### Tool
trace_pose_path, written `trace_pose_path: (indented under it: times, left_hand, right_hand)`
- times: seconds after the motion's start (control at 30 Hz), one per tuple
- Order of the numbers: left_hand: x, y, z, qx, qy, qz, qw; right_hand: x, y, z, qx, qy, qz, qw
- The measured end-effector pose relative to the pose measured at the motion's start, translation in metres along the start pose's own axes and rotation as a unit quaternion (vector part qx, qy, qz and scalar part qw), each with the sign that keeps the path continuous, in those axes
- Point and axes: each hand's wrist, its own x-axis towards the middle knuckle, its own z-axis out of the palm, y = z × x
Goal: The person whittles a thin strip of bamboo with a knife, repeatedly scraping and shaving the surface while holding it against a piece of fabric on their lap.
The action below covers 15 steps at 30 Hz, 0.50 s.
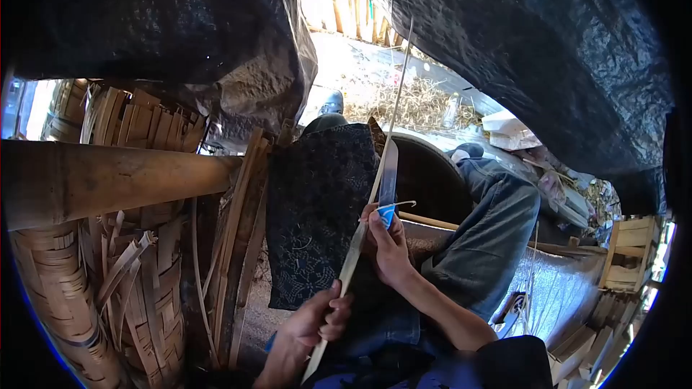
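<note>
While both hands grip it, a bamboo strip (367,202) crosses the lap.
Left hand (317,320) clenches its near end; right hand (386,245) presses a knife (389,176), handle hidden under blue-taped fingers (387,215).

A person sits with a cloth (317,209) laid over the left knee and the right knee (504,202) raised to the right. A long strip (364,227) runs diagonally from bottom centre up past the cloth. The left hand (313,320) grips the strip low down; the right hand (386,241) is higher, beside it, holding a blade (388,173) against the strip. Left of the cloth stand baskets (94,295) under a horizontal pole (108,176). A tarp (504,36) hangs overhead.
</note>
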Motion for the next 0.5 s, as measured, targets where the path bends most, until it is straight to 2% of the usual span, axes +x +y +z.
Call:
trace_pose_path:
  times: [0.07, 0.1, 0.17, 0.2, 0.23, 0.27, 0.3, 0.37, 0.43, 0.47, 0.5]
  left_hand:
    - [0.0, -0.006, 0.003, -0.19, -0.111, -0.037, 0.975]
    - [0.002, -0.008, 0.004, -0.198, -0.122, -0.043, 0.972]
    - [-0.003, -0.001, 0.006, -0.154, -0.116, -0.019, 0.981]
    - [-0.008, 0.003, 0.012, -0.149, -0.114, -0.016, 0.982]
    - [-0.012, 0.009, 0.021, -0.019, -0.012, 0.052, 0.998]
    - [-0.013, 0.014, 0.027, 0.108, 0.091, 0.118, 0.983]
    - [-0.013, 0.016, 0.03, 0.103, 0.091, 0.114, 0.984]
    - [-0.016, 0.019, 0.033, 0.245, 0.261, 0.189, 0.914]
    - [-0.011, 0.018, 0.026, 0.235, 0.267, 0.204, 0.912]
    - [-0.007, 0.016, 0.022, 0.339, 0.304, 0.253, 0.854]
    - [-0.004, 0.016, 0.021, 0.436, 0.335, 0.299, 0.78]
  right_hand:
    - [0.0, -0.004, 0.006, -0.053, 0.058, -0.033, 0.996]
    - [-0.002, -0.009, 0.009, -0.067, 0.064, -0.031, 0.995]
    - [0.003, -0.011, 0.023, -0.2, 0.082, -0.127, 0.968]
    - [0.005, -0.017, 0.023, -0.211, 0.065, -0.093, 0.971]
    - [0.009, -0.022, 0.02, -0.208, 0.064, -0.099, 0.971]
    - [0.012, -0.027, 0.016, -0.212, 0.054, -0.069, 0.973]
    - [0.011, -0.032, 0.011, -0.219, 0.048, -0.032, 0.974]
    - [0.012, -0.057, 0.011, -0.252, 0.068, -0.04, 0.965]
    - [0.015, -0.068, 0.008, -0.343, 0.124, -0.114, 0.924]
    - [0.014, -0.074, 0.009, -0.344, 0.125, -0.113, 0.924]
    - [0.013, -0.08, 0.011, -0.384, 0.12, -0.155, 0.902]
